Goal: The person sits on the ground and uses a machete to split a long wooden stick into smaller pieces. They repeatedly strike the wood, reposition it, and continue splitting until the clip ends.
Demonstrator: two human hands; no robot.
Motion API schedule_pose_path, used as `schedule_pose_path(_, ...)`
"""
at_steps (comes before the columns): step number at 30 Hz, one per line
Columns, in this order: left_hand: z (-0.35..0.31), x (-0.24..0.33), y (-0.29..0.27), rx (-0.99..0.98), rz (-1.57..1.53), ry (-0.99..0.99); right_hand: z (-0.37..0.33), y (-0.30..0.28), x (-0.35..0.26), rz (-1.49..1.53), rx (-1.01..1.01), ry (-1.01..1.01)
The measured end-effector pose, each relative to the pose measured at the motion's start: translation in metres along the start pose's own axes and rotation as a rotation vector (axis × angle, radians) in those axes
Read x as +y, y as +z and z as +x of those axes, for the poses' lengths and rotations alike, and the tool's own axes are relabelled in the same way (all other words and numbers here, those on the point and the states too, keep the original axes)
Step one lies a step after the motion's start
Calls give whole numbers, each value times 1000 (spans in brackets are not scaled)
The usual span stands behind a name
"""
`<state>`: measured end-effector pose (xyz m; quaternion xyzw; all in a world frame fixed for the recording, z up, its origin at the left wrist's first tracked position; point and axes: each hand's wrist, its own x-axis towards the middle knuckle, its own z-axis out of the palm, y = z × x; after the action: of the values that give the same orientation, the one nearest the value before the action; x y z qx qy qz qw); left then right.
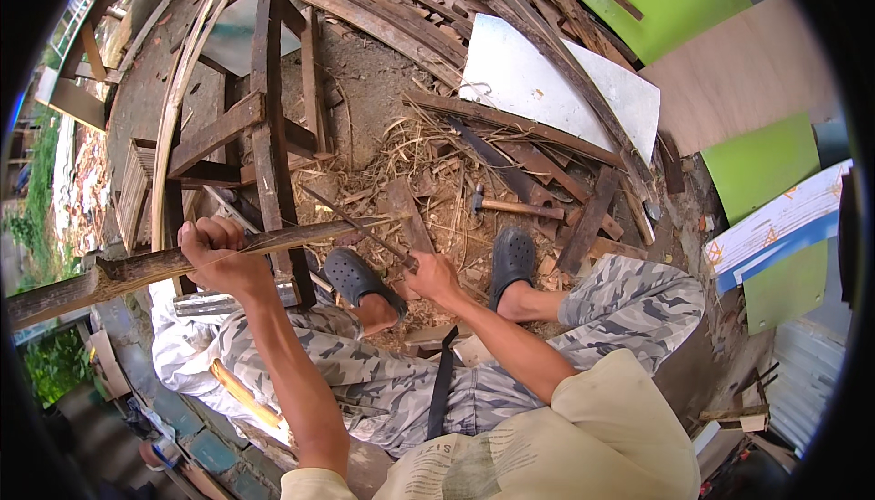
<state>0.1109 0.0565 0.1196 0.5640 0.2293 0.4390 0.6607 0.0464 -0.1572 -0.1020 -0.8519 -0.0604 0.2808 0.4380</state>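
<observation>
My left hand [219,258] is closed round a long, rough wooden strip [137,272], which runs from the far left edge to a pale, tapered tip in the middle. In my right hand [433,277] is a long knife [387,247] with a narrow dark blade, pointing away and to the left. Its blade crosses the strip close to the tapered end; I cannot tell whether they touch. My fingers hide most of the knife's handle. Beside the strip stands a dark wooden frame [267,126], like a stool or chair. Wood shavings [447,199] litter the ground beyond my hands.
A hammer [519,208] with a wooden handle lies near my right clog [512,268]. Old boards [392,26] are heaped at the back. A white panel [510,67] lies among them, and green sheets [766,167] are at the right. My left clog [360,281] is near the frame.
</observation>
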Motion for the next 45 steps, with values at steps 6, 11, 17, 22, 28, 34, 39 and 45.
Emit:
schedule_pose_path(6,3,-3,-4,-63,-86,-36,20,40,81,81,63,164)
schedule_pose_path(11,3,-2,-12,-50,-67,-27,5,19,39,-15,121,-39)
schedule_pose_path(17,8,-6,-19,-35,-91,-12,4,23,37,53,-32,173)
schedule_pose_path(22,1,-4,-12,-80,-80,-33,13,19,70,6,-71,263)
schedule_pose_path(28,5,-3,-5,-51,-59,-19,-5,15,11,15,26,-13)
schedule_pose_path(34,4,-1,-4,-64,-19,-44,9,17,84,-112,-88,290)
schedule_pose_path(39,10,-4,-4,-24,-23,-22,4,20,36,-60,40,-21)
schedule_pose_path(45,11,-6,-14,-41,-20,-33,-3,10,48,-54,-40,212)
